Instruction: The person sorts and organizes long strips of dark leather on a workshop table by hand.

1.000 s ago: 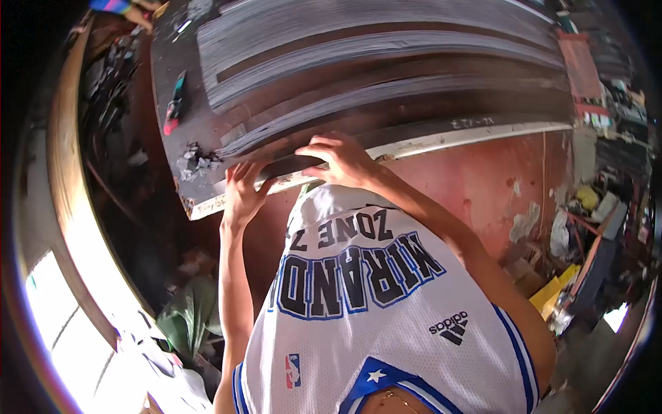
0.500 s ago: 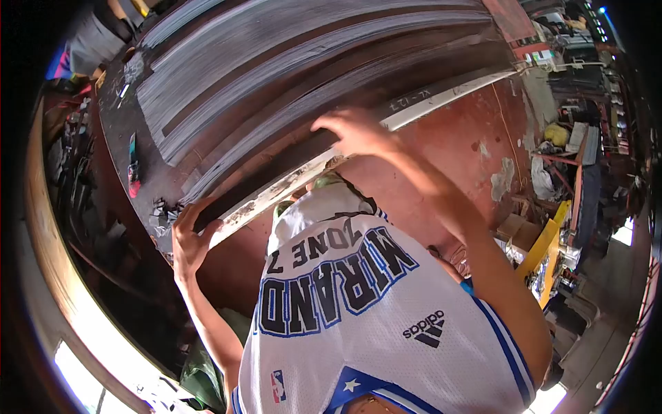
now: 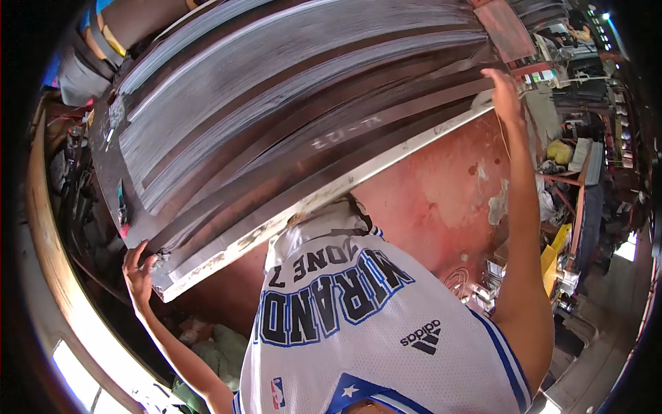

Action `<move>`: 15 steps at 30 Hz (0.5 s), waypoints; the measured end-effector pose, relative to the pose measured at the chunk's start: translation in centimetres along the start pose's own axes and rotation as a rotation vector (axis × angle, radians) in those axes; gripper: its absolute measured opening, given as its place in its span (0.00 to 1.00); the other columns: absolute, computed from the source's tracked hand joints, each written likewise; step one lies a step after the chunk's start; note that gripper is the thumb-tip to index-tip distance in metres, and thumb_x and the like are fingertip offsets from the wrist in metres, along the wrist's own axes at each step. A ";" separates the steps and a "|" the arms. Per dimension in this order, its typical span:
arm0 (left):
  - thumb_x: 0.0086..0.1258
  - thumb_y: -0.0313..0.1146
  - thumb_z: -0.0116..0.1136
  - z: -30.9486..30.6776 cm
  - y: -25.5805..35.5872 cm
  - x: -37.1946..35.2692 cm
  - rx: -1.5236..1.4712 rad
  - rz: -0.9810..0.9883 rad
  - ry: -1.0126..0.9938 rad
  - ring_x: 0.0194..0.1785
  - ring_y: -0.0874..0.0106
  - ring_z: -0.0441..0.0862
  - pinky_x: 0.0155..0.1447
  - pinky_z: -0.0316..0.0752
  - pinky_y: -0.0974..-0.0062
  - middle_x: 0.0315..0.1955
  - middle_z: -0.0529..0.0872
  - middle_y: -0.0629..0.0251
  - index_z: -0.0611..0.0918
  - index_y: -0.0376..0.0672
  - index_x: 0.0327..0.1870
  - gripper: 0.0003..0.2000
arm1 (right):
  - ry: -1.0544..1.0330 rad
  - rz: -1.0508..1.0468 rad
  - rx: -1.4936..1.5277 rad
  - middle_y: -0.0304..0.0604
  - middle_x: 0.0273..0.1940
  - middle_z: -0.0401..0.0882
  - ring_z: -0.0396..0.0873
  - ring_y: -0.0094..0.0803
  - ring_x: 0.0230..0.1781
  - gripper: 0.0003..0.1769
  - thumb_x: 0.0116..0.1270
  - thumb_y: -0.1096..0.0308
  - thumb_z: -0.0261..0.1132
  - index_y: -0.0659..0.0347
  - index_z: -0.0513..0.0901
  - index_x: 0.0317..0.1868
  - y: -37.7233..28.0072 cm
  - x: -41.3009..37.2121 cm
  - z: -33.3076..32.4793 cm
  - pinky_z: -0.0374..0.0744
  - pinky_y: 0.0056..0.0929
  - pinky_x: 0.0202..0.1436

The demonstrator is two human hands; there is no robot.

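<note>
surface: dark table [image 3: 276, 224], pale worn front rim; load: long grey sheet stacks [image 3: 276, 83] lying side by side

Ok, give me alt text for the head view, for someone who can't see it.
A person in a white jersey has both arms spread along a long dark sheet atop a stack: left hand curled on its lower-left corner, right hand flat against its far right end. Cluttered workshop beyond.

Daylight is pouring through an opening [image 3: 76, 366] beside a wooden beam [image 3: 45, 228]; clutter [image 3: 572, 207] is crowding the right edge of the stained red floor [image 3: 441, 200].
</note>
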State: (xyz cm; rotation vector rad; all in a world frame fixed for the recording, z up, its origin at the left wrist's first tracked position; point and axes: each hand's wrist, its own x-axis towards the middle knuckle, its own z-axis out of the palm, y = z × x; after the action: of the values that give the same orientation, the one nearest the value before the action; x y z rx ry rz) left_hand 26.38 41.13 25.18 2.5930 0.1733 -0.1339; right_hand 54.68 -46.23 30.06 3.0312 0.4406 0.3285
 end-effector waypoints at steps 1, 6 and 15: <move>0.65 0.27 0.65 -0.6 -0.2 0.5 0.004 -0.040 -0.007 0.48 0.56 0.80 0.54 0.75 0.60 0.46 0.82 0.53 0.84 0.42 0.57 0.18 | 0.051 0.012 -0.084 0.45 0.54 0.83 0.77 0.47 0.59 0.30 0.55 0.87 0.56 0.51 0.80 0.57 2.1 1.0 -0.2 0.70 0.46 0.64; 0.68 0.34 0.63 -5.4 -9.7 2.6 0.208 -0.004 0.078 0.49 0.55 0.79 0.58 0.73 0.59 0.45 0.82 0.53 0.83 0.42 0.59 0.18 | 0.163 -0.125 -0.210 0.41 0.51 0.82 0.76 0.47 0.54 0.30 0.58 0.86 0.57 0.47 0.79 0.58 2.6 5.9 -1.4 0.71 0.46 0.60; 0.72 0.40 0.61 -10.2 -18.5 7.8 0.439 -0.045 -0.002 0.57 0.54 0.78 0.65 0.70 0.60 0.55 0.83 0.55 0.80 0.52 0.66 0.21 | 0.167 -0.263 -0.416 0.38 0.54 0.77 0.74 0.42 0.58 0.28 0.62 0.80 0.58 0.46 0.75 0.61 -2.4 14.4 2.8 0.70 0.44 0.63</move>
State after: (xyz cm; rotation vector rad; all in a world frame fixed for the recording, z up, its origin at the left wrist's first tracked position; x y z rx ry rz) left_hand 31.93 62.92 23.49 3.0262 0.2227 -0.2116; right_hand 68.13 -39.83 29.98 2.5177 0.6773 0.5752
